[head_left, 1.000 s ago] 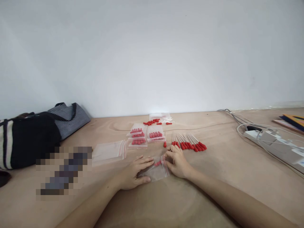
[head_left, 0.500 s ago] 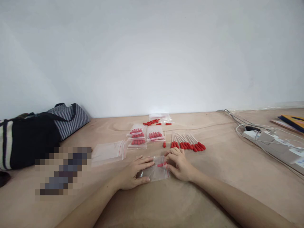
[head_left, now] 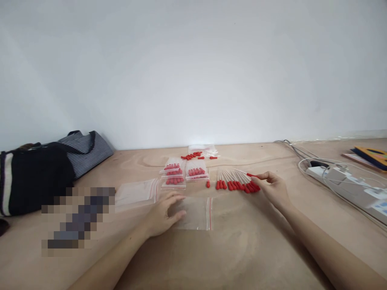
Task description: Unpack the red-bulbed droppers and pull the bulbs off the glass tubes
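Note:
My left hand (head_left: pixel 161 213) lies flat on a clear zip bag (head_left: pixel 196 213) with a red seal strip, fingers spread, pressing its left part to the wooden table (head_left: pixel 242 249). My right hand (head_left: pixel 273 187) is at the right end of a row of red-tipped sticks (head_left: pixel 237 181) and pinches one red-tipped stick (head_left: pixel 250 175) between thumb and fingers. I cannot tell whether anything is inside the bag under my left hand.
Filled small bags of red caps (head_left: pixel 181 173) lie behind, with loose red caps (head_left: pixel 195 155) further back. A stack of empty zip bags (head_left: pixel 137 191) sits left. Dark and striped cloth bags (head_left: pixel 45 169) lie far left; a power strip with cables (head_left: pixel 344 177) far right.
My right hand left the bag's mouth and moved right to the row of sticks, pinching one. My left hand stays on the bag. The red piece at the bag's mouth no longer shows.

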Motion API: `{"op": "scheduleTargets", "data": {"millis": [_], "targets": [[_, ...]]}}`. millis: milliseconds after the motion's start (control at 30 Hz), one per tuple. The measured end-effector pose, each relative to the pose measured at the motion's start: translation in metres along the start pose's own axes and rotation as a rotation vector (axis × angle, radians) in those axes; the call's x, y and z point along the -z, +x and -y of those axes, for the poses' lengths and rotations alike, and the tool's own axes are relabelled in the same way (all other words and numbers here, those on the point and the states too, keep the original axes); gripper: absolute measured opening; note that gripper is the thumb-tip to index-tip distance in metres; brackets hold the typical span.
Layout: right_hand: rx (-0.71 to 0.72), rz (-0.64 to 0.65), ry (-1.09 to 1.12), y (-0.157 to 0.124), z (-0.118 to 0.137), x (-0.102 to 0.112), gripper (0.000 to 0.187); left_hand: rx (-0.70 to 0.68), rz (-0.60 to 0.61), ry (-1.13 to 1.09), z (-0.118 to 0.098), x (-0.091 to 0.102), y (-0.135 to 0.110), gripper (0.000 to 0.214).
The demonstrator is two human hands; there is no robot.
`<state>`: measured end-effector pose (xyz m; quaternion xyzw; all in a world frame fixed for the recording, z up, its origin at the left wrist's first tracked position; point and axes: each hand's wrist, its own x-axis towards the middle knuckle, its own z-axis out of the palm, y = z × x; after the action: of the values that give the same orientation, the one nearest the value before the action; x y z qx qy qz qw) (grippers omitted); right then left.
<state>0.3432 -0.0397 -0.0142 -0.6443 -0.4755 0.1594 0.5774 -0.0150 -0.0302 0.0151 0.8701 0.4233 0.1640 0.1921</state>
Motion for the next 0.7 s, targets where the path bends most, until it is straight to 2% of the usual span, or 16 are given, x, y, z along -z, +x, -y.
{"op": "scheduleTargets", "data": {"millis": [67, 133, 200, 333, 467, 600, 700], "targets": [[0.000, -0.036, -0.095, -0.002, -0.004, -0.006, 0.031, 0.165, -0.107, 0.086, -0.005, -0.001, -0.002, 0.034], [0.031, -0.029, -0.206, -0.005, -0.007, -0.011, 0.030, 0.306, -0.103, 0.129, -0.010, -0.001, -0.006, 0.040], [0.088, -0.007, -0.313, -0.007, -0.007, -0.014, 0.028, 0.378, -0.061, 0.115, -0.012, -0.001, -0.009, 0.048], [0.157, 0.035, -0.520, -0.012, -0.002, -0.015, 0.031, 0.404, -0.023, -0.004, -0.007, 0.001, -0.012, 0.054], [0.182, 0.083, -0.619, -0.015, 0.002, -0.014, 0.031, 0.392, -0.011, -0.161, 0.004, -0.001, -0.010, 0.050], [0.192, 0.116, -0.659, -0.014, 0.003, -0.012, 0.032, 0.366, -0.144, -0.387, 0.005, 0.006, -0.005, 0.051], [0.182, 0.106, -0.655, -0.013, 0.002, -0.010, 0.032, 0.438, -0.271, -0.528, 0.011, 0.028, -0.004, 0.064]]}}
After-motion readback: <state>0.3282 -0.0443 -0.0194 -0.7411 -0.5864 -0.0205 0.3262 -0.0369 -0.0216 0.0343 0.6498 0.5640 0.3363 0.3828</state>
